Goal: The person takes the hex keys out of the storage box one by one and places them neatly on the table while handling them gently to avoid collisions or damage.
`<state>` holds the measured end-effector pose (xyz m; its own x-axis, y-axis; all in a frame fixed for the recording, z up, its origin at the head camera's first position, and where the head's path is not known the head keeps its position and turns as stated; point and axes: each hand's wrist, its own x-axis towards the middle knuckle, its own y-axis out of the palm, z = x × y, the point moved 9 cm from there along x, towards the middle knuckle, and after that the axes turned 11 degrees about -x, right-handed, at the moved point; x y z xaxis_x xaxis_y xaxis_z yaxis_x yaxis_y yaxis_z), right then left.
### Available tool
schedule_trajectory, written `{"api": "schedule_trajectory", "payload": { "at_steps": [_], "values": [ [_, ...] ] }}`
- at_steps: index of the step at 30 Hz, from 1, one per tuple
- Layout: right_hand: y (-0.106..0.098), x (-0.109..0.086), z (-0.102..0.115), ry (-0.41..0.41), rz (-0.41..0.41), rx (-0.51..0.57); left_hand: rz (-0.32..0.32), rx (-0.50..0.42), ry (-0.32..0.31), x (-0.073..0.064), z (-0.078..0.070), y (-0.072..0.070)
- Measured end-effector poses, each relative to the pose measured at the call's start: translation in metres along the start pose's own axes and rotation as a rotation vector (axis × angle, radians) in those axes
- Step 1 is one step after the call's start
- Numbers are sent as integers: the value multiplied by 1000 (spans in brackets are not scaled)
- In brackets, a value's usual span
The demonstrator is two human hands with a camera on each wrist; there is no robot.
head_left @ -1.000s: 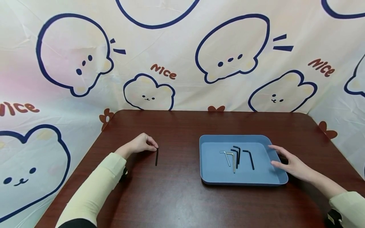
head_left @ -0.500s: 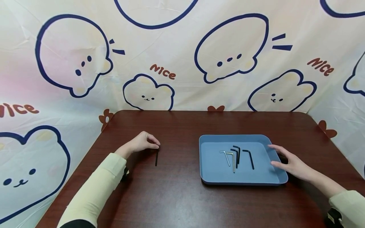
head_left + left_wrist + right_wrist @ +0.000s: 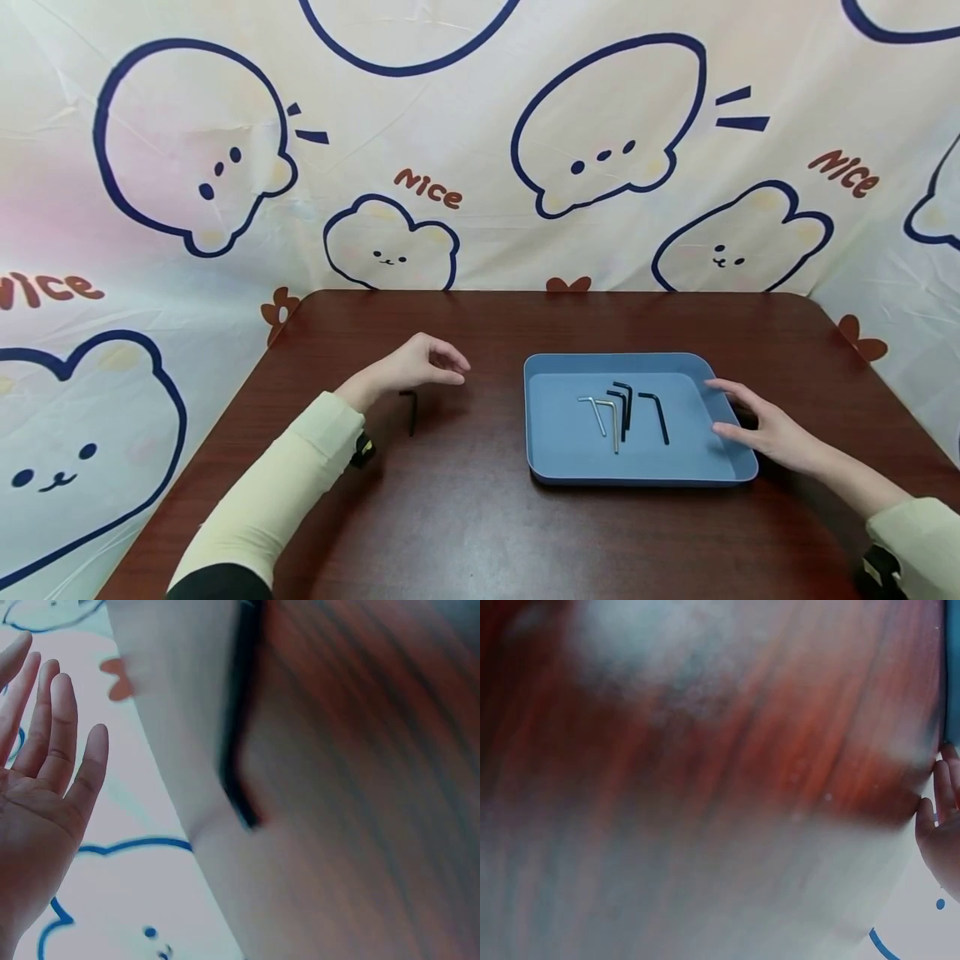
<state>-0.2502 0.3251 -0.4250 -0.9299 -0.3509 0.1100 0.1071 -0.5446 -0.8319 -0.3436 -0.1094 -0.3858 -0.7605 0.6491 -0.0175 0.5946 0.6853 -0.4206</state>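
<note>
My left hand (image 3: 420, 363) is over the left half of the table with its fingers spread and nothing in them. In the left wrist view the same hand (image 3: 52, 772) shows a bare palm. Just below that hand, a black hex key (image 3: 413, 410) lies on the tabletop, its bent end pointing left. It looms large and blurred as the L-shaped hex key (image 3: 238, 727) in the left wrist view. At the right, my right hand (image 3: 768, 429) holds the edge of a blue tray (image 3: 705, 471), thumb and index fingertip over the rim. Only some right fingers (image 3: 943, 791) show in the right wrist view.
Inside the tray lie black hex keys (image 3: 662, 421) and paler metal ones (image 3: 616, 429), several of them close together near the middle. A brown wooden table (image 3: 465, 517) carries everything. Behind it hangs a printed cloth (image 3: 480, 125) with cartoon figures.
My left hand has let go of the black hex key and moved right and up, away from it. The key stays where it lay. My right hand and the tray have not moved.
</note>
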Motion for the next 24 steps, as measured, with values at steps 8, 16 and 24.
{"api": "schedule_trajectory", "payload": {
  "at_steps": [8,16,24],
  "values": [
    [1,0,-1,9,4,7,70,-1,44,22,-24,27],
    [0,-1,0,15,2,-6,144,12,156,49,-54,58],
    [1,0,-2,27,13,19,174,-28,185,70,-71,79]
  ]
}}
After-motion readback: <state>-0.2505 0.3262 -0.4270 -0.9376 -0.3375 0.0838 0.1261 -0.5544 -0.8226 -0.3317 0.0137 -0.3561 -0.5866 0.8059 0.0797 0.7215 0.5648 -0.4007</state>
